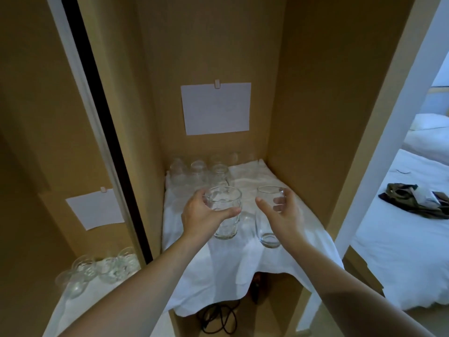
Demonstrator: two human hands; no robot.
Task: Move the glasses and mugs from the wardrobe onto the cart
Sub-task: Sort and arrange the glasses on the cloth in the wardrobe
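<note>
A person reaches into a tan wooden wardrobe [315, 105] with both arms, a clear tumbler in each hand. The left hand [201, 215] is curled round a faceted clear glass tumbler [224, 215], thumb across its near side just below the rim; the right hand [281, 212] is wrapped round a smooth clear glass tumbler [267, 217], thumb at nine o'clock of it and fingers showing through from behind. Both grips look clamped. The bases appear to be at or just above the rumpled white cloth [218, 268] draped over the shelf, though the angle does not settle whether they touch it.

At twelve o'clock of the hands, toward the back wall, a cluster of upturned clear glasses [199, 173] waits on the same cloth beneath a clipped blank white paper sheet [215, 108]. At three o'clock, through the doorway, lies a white-sheeted bed [401, 239] with a dark bundle of clothing [415, 200]. A black cable [218, 319] coils under the shelf at six o'clock.

The step in hand is likely the lift-out of a pair. The cart is out of view, so the next move calls for drawing both tumblers straight back, clear of the side walls, then turning to find it. No mugs can be made out.
</note>
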